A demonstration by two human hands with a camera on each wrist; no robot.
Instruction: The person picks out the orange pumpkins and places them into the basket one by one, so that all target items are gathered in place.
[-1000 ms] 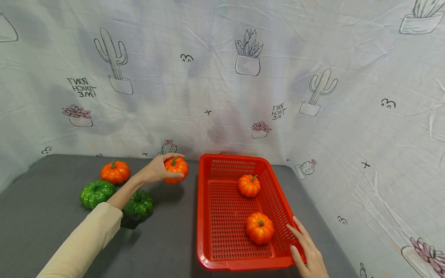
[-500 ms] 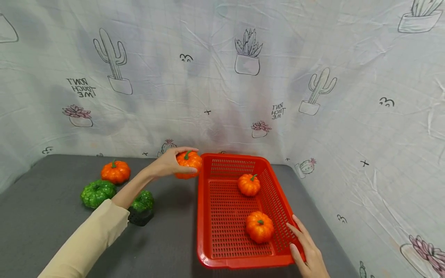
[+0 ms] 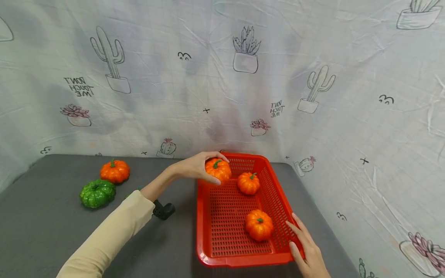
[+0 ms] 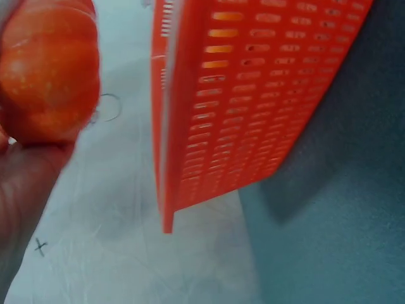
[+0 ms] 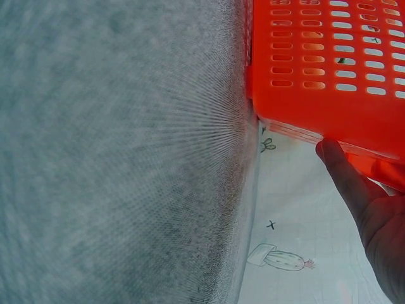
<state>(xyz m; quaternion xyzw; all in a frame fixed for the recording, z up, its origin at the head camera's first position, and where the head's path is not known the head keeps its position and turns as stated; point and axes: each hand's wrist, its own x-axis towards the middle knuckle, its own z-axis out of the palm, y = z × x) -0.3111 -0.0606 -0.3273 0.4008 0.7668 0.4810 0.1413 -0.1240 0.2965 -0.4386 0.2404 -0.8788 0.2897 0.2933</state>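
My left hand [image 3: 196,166] grips an orange mini pumpkin [image 3: 219,170] with a green stem, thumb on the near side and fingers over the far side. It overlaps the far left corner of a red plastic basket [image 3: 203,231]. In the left wrist view the pumpkin [image 4: 50,69] is beside the basket's slotted wall [image 4: 221,120], at the rim's level or above. Two more orange pumpkins lie inside the basket, one at the back [image 3: 248,183] and one nearer [image 3: 259,225]. My right hand [image 3: 309,253] rests at the basket's near right corner, fingers extended along the rim.
On the grey table [image 3: 45,224] at the left sit an orange pumpkin [image 3: 115,171] and a green pumpkin [image 3: 97,193]. Another green one is mostly hidden behind the left forearm. A black device [image 3: 164,210] shows under the left sleeve. A cactus-print cloth [image 3: 208,77] hangs behind and at right.
My left hand has carried the orange pumpkin rightward, from the table beside the basket to over its far left corner. The right hand stays at the rim.
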